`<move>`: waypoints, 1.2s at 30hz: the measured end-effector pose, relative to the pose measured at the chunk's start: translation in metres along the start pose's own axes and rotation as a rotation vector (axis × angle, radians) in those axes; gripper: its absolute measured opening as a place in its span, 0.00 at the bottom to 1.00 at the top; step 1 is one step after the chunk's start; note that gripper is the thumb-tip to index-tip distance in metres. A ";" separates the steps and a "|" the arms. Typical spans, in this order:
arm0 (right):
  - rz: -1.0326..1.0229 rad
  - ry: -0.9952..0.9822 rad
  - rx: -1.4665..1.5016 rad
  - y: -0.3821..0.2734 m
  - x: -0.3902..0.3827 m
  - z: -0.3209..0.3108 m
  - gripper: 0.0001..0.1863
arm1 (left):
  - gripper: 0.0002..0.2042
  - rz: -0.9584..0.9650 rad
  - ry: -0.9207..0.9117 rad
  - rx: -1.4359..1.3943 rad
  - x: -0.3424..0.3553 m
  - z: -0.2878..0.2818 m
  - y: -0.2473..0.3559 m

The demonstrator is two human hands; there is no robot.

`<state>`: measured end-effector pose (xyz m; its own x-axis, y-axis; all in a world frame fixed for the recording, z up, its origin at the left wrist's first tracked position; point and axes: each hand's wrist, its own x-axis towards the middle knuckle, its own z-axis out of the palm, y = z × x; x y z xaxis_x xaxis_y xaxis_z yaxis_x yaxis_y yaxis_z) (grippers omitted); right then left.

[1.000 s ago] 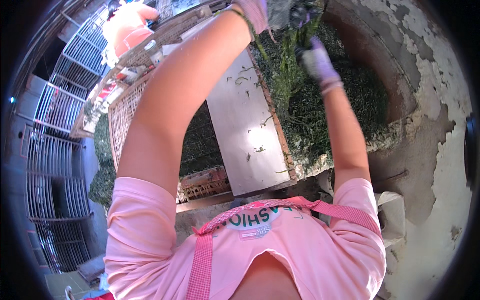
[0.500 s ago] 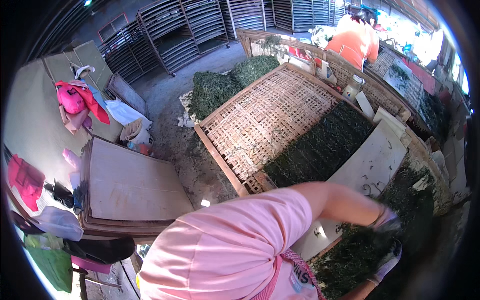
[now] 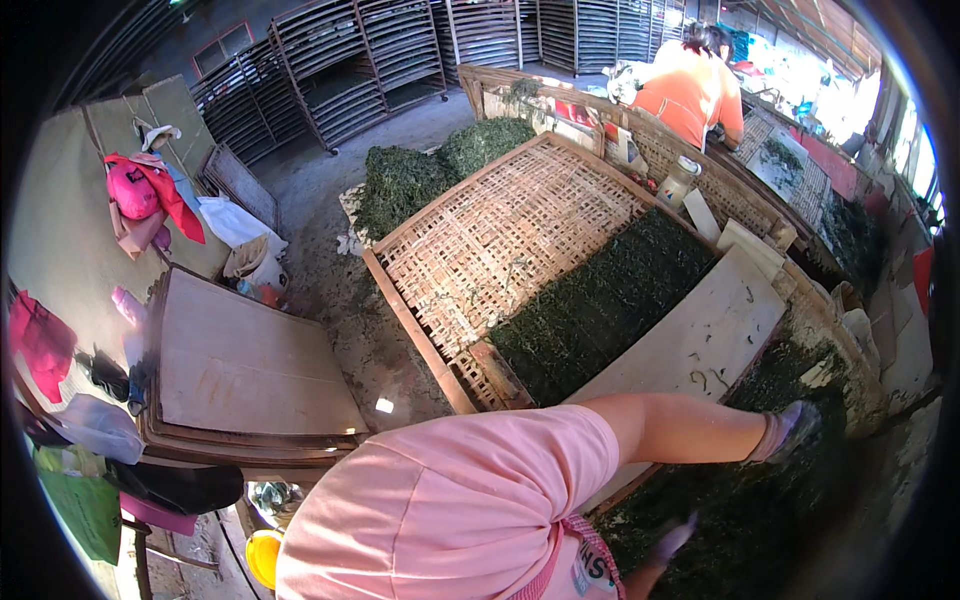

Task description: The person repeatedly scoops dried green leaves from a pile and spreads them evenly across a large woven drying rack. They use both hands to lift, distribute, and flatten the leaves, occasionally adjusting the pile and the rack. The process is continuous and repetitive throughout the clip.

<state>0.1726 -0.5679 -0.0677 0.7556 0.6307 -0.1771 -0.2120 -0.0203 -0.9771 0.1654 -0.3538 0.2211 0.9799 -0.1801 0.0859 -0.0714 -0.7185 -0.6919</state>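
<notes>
My left hand (image 3: 785, 432), in a purple and dark grey glove, is at the right over the dark green, stringy leafy mass (image 3: 760, 485); I cannot make out its fingers or any held thing. Lower down, my gloved right hand (image 3: 670, 540) is blurred against the same mass. Beside it lies a pale board (image 3: 720, 310) with scattered green shreds. A wood-framed woven bamboo tray (image 3: 505, 240) adjoins the board, a dark green layer (image 3: 590, 315) covering its near right part.
A person in orange (image 3: 680, 90) bends beyond a partition. Behind are racks (image 3: 360, 65) and green heaps (image 3: 420, 180). A jar (image 3: 680, 180) stands by the tray. At left are stacked boards (image 3: 240, 350) and hanging bags (image 3: 140, 190).
My view has swung toward the room since a second ago. Since half a second ago, my left hand has shifted slightly and my right hand has moved leftward, away from the right edge.
</notes>
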 end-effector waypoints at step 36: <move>-0.239 -0.123 -0.228 -0.097 -0.113 0.181 0.21 | 0.13 0.045 0.434 -1.132 -0.148 0.049 0.009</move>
<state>-0.0048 -0.4968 0.0687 0.6842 0.7267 0.0617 0.1161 -0.0250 -0.9929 0.0288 -0.3003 0.1669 0.8440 -0.2740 0.4610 -0.4386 -0.8474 0.2992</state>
